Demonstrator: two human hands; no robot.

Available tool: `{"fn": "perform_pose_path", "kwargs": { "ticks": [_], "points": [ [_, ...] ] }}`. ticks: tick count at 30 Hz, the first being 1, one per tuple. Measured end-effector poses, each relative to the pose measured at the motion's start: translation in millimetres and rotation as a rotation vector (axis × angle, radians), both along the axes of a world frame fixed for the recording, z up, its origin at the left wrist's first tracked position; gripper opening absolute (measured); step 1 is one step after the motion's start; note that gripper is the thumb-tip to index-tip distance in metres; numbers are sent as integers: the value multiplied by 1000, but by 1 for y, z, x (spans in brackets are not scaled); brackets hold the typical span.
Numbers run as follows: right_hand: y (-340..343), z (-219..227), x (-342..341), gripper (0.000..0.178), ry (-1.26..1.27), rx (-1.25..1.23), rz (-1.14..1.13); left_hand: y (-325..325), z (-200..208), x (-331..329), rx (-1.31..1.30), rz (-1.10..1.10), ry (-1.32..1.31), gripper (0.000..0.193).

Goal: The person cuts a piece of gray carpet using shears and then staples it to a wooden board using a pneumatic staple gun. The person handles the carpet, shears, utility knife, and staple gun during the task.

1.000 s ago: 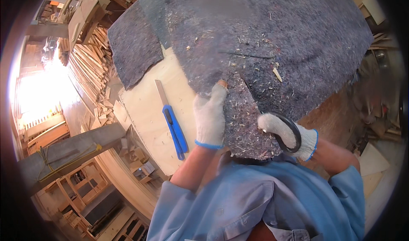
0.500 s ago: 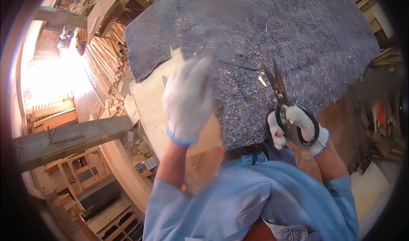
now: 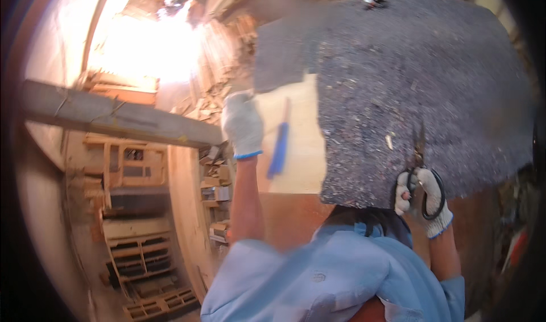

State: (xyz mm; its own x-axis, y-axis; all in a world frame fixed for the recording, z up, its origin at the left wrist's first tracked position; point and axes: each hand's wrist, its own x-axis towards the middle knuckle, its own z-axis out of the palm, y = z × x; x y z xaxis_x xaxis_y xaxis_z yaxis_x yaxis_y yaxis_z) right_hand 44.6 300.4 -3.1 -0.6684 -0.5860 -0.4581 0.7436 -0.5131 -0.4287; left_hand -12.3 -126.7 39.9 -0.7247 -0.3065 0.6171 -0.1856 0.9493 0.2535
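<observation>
My right hand (image 3: 429, 199), in a white knitted glove with a blue cuff, grips the black looped handles of a pair of dark scissors (image 3: 420, 145). The blades point away from me over a thick grey felt sheet (image 3: 398, 71) strewn with pale scraps. My left hand (image 3: 243, 123), gloved the same way, is at the left edge of a pale wooden board (image 3: 310, 134). Its back faces up and its fingers are hidden, so whether it holds anything does not show. On the board beside it lies a long blue object (image 3: 278, 151) with a thin brownish end, blurred.
A smaller grey felt piece (image 3: 278, 60) lies at the board's far side. Left of me runs a grey beam (image 3: 125, 114), with wooden frames (image 3: 139, 248) below it. Wood offcuts (image 3: 216, 174) are piled beside the board. A small dark object (image 3: 373, 2) lies at the felt's far edge.
The view has swung, shifting the felt and board rightward. My left hand has moved left off the board's middle to its edge, and the blue object now shows. The scissors stay in my right hand.
</observation>
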Motion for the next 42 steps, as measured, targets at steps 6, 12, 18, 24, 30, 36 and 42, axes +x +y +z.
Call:
{"fn": "perform_pose_path", "kwargs": {
  "ticks": [6, 12, 18, 24, 30, 36, 42],
  "points": [
    [-19, 11, 2, 48, -29, 40, 24, -26, 14, 95, 94, 375, -50, 40],
    [-51, 7, -8, 31, 47, 65, 98, 76, -14, 83, 230, -234, -327, 47],
    [-77, 31, -8, 25, 151, 374, 113, 115, -42, 66, 139, -494, -419, 51],
    [-98, 37, 8, 25, 199, 516, -79, 124, -31, 59, 981, -387, -471, 58],
    [-95, 27, 14, 28, 57, 342, -172, 112, -43, 23, 1964, -470, -345, 31],
    [-76, 24, 7, 35, -49, 180, -162, 127, -46, 4, 1834, -426, -565, 21],
    [-59, 20, -3, 39, -43, 92, -59, 126, -49, 3, 1822, -303, -505, 21]
  ]
}}
